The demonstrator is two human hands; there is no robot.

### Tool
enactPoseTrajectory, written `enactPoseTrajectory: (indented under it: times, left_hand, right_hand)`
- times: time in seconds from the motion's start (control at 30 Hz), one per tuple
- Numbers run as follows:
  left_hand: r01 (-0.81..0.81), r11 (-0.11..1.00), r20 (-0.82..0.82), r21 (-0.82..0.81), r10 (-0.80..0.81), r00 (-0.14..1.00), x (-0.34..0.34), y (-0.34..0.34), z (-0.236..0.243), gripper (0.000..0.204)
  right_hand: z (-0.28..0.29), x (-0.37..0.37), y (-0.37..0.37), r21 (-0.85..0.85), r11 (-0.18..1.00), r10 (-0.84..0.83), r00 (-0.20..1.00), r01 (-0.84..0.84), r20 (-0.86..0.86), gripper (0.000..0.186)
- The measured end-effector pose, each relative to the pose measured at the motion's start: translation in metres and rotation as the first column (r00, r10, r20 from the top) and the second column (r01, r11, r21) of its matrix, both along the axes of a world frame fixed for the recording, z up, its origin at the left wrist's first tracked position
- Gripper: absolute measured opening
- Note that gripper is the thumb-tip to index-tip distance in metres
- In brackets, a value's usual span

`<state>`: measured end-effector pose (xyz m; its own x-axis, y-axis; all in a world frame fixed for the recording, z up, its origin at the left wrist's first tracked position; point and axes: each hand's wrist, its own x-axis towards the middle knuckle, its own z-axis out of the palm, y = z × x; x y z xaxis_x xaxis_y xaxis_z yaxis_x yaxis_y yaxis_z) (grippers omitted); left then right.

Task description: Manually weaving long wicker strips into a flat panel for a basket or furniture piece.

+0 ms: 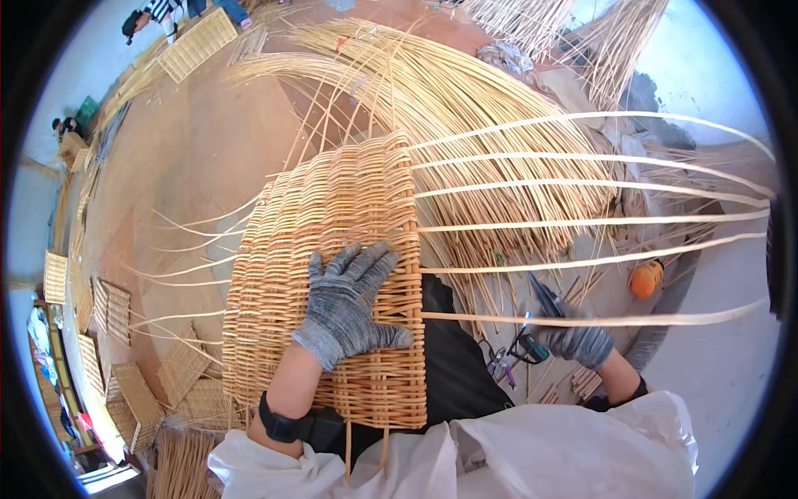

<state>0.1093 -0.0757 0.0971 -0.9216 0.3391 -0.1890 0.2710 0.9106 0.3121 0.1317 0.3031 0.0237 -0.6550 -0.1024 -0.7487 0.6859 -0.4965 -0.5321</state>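
Note:
A woven wicker panel point(324, 208) lies across my lap, with long pale stakes point(515, 224) running out from its right edge and thinner ends from its left. My left hand point(349, 303), in a grey knit glove, rests flat on the weave with fingers spread. Off to the right, my gloved right hand point(579, 343) is slightly smeared by motion. From its fingers juts a dark tapered tool point(545, 295), whose exact kind is unclear. Close to that hand are a green-and-black-handled tool point(532, 348) and purple-handled cutters point(502, 363).
A large bundle of loose canes point(499, 158) spreads over the floor ahead. An orange round object point(646, 279) sits at the right. Finished woven panels point(137, 399) lean at the left; short cane pieces point(586, 382) lie beside me. Other people point(158, 15) are far off.

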Motion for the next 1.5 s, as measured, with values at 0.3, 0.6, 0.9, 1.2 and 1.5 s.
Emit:
enactPoseTrajectory:
  times: [0.3, 0.6, 0.9, 1.2, 1.5]
  left_hand:
    - [0.131, 0.991, 0.087, -0.007, -0.13, 0.988, 0.018, -0.016, 0.012, 0.111]
    - [0.073, 0.992, -0.029, 0.1, -0.07, 0.997, 0.032, -0.014, 0.006, 0.112]
    - [0.057, 0.99, -0.007, 0.132, -0.057, 0.998, 0.031, -0.01, 0.008, 0.112]
    - [0.066, 0.991, 0.022, 0.112, -0.069, 0.997, 0.032, -0.012, 0.013, 0.115]
    - [0.105, 0.991, -0.006, 0.089, -0.105, 0.994, 0.041, -0.015, 0.015, 0.116]
  right_hand:
    - [0.034, -0.05, -0.084, 0.518, 0.711, 0.685, 0.634, -0.475, -0.358, 0.023]
    - [0.083, 0.012, -0.077, 0.617, 0.513, 0.851, 0.26, -0.597, -0.456, 0.053]
    - [0.086, 0.012, -0.078, 0.658, 0.45, 0.887, 0.216, -0.604, -0.408, 0.044]
    - [0.11, -0.003, -0.082, 0.664, 0.368, 0.916, 0.131, -0.651, -0.379, 0.045]
    - [0.163, -0.011, -0.106, 0.565, 0.206, 0.979, 0.166, -0.799, -0.121, 0.041]
